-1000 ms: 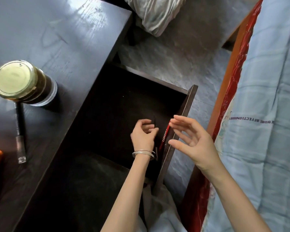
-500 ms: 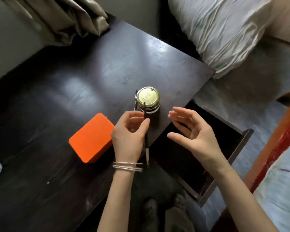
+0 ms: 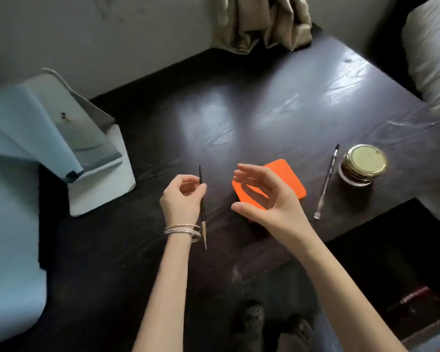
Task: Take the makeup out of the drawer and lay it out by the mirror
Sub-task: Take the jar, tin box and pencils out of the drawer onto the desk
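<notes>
- The makeup pencil (image 3: 202, 209), thin and dark with a pale lower end, sits in your left hand (image 3: 182, 199) just left of the frame's centre, held above the worktop (image 3: 277, 102) and standing nearly upright in the picture.
- Your left grip is pinched on that pencil, thumb and fingertips closed round its upper half; silver bangles (image 3: 182, 229) ring the wrist just below.
- Your right hand (image 3: 267, 199) hovers at centre frame with its grip released, fingers spread and gently curved, holding nothing.
- Beneath that right hand lies an orange case (image 3: 288, 185) with rounded corners, flat on the worktop and partly hidden by your fingers.
- To the right of the case a second slim liner pen (image 3: 327, 181) lies on the worktop, tip toward the upper frame, silvery end toward the lower frame.
- Just right of the pen stands a small dark jar (image 3: 362, 165) with a gold lid, near it but not touching.
- The mirror (image 3: 87, 138), tilted in a pale stand, rests at the left of the frame on the worktop, well apart from your hands.
- The drawer (image 3: 391, 270) stands open in the lower right; inside it a red pencil (image 3: 414, 295) shows dimly.
</notes>
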### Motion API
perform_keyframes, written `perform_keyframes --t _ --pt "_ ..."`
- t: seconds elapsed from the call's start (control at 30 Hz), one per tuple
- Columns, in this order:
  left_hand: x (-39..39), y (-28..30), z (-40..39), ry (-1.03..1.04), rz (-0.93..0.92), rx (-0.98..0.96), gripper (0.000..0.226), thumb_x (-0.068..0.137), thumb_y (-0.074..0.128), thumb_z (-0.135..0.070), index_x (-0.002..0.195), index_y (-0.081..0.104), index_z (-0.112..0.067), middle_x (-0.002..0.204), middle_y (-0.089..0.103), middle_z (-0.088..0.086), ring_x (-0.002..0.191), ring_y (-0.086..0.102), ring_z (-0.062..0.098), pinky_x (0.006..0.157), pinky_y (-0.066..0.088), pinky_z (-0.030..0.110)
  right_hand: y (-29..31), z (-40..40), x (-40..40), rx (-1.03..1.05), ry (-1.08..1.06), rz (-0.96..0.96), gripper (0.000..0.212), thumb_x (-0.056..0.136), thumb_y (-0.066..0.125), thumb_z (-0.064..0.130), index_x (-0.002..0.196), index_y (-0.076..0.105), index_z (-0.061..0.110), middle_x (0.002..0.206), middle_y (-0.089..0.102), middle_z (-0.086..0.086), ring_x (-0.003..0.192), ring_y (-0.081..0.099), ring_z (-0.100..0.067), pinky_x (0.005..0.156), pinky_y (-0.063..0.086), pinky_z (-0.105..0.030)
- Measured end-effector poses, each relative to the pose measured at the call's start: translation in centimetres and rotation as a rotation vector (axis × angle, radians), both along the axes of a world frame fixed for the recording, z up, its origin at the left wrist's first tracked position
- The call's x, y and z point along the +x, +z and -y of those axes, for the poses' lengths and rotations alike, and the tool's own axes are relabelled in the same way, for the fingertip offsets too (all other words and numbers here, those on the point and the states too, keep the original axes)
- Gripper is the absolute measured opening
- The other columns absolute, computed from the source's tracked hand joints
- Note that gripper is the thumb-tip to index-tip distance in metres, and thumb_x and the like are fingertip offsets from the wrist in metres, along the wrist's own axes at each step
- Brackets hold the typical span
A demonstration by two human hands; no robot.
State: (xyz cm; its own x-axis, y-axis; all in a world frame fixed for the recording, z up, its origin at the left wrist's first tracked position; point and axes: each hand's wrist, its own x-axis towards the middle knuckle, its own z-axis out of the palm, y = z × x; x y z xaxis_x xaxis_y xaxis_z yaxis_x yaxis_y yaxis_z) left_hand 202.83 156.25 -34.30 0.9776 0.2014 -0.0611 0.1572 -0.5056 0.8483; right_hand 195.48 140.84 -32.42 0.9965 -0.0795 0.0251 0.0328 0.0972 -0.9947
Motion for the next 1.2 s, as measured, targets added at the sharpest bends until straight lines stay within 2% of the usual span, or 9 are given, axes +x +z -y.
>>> perform_keyframes --t 0.1,0.3,0.43,0.5,0.57,0.7,0.87,0.97,1.2 --pt "0.9 -2.5 -0.9 0.016 -0.06 0.03 0.011 0.073 0.074 -0.009 0.079 0.066 -0.015 0.071 0.064 -0.003 0.063 0.057 0.003 0.061 0.04 0.005 -1.0 -2.3 0.7 -0.014 0.048 -0.017 0.055 0.068 0.074 0.008 0.117 0.055 0.025 0.117 0.062 -0.001 0.118 0.056 -0.009 0.101 0.042 -0.024" --pt "1.9 -4.6 -1.2 0.027 -0.119 0.042 0.015 0.075 0.074 -0.014 0.087 0.066 -0.012 0.079 0.064 -0.004 0.068 0.057 0.006 0.072 0.044 0.02 -2.2 -3.3 1.1 -0.044 0.063 -0.039 0.054 0.069 0.074 0.008 0.117 0.056 0.024 0.115 0.063 -0.001 0.118 0.056 -0.011 0.104 0.042 -0.03" --pt "1.3 -4.5 -1.1 -0.011 -0.098 0.018 0.019 0.075 0.075 -0.018 0.091 0.065 -0.013 0.087 0.066 -0.004 0.074 0.06 0.008 0.073 0.045 0.02 -2.4 -2.7 1.1 -0.055 0.04 -0.044 0.054 0.068 0.074 0.009 0.116 0.055 0.028 0.114 0.063 0.0 0.117 0.056 -0.01 0.101 0.043 -0.025" --pt "0.5 -3.6 -0.7 -0.041 -0.05 -0.035 0.018 0.076 0.074 -0.016 0.091 0.065 -0.014 0.086 0.066 -0.006 0.074 0.06 0.004 0.072 0.046 0.013 -2.4 -1.9 0.7 -0.054 0.016 -0.04 0.055 0.069 0.074 0.009 0.117 0.055 0.027 0.115 0.063 -0.001 0.117 0.056 -0.009 0.101 0.043 -0.024" --pt "-0.4 -2.4 0.4 -0.111 -0.007 -0.119 0.016 0.076 0.074 -0.014 0.09 0.065 -0.014 0.083 0.066 -0.007 0.073 0.06 0.001 0.07 0.045 0.006 -2.2 -0.8 0.1 -0.045 -0.023 -0.036 0.055 0.069 0.074 0.009 0.118 0.055 0.026 0.116 0.063 -0.001 0.118 0.056 -0.01 0.101 0.043 -0.026" --pt "-2.1 -0.2 5.0 -0.321 -0.006 -0.224 0.016 0.077 0.072 -0.013 0.09 0.064 -0.018 0.084 0.067 -0.009 0.075 0.063 0.004 0.073 0.049 0.015 -1.6 2.5 -2.1 -0.021 -0.132 -0.044 0.055 0.069 0.073 0.005 0.117 0.056 0.026 0.117 0.063 -0.002 0.118 0.056 -0.013 0.102 0.043 -0.029" --pt "-6.0 0.8 13.1 -0.535 -0.018 -0.344 0.018 0.079 0.069 -0.004 0.087 0.062 -0.019 0.08 0.065 -0.011 0.068 0.059 -0.002 0.067 0.045 0.01 -1.0 9.2 -7.7 -0.022 -0.357 -0.06 0.06 0.066 0.078 0.004 0.119 0.054 0.018 0.119 0.063 -0.004 0.118 0.057 -0.015 0.102 0.043 -0.029" --pt "-9.6 -0.1 17.9 -0.729 -0.051 -0.365 0.015 0.08 0.068 -0.004 0.09 0.064 -0.014 0.082 0.066 -0.006 0.072 0.061 0.002 0.07 0.046 0.013 -1.5 13.5 -12.6 -0.035 -0.516 -0.087 0.058 0.068 0.078 0.01 0.12 0.055 0.017 0.118 0.063 -0.005 0.118 0.057 -0.017 0.104 0.043 -0.033" --pt "-18.5 -6.3 28.1 -1.018 -0.289 -0.316 0.015 0.08 0.069 -0.006 0.091 0.064 -0.015 0.083 0.067 -0.003 0.077 0.062 0.002 0.069 0.045 0.008 -5.3 20.3 -22.6 0.009 -0.776 -0.19 0.057 0.067 0.079 0.009 0.118 0.055 0.016 0.118 0.062 -0.007 0.117 0.057 -0.015 0.101 0.044 -0.023"
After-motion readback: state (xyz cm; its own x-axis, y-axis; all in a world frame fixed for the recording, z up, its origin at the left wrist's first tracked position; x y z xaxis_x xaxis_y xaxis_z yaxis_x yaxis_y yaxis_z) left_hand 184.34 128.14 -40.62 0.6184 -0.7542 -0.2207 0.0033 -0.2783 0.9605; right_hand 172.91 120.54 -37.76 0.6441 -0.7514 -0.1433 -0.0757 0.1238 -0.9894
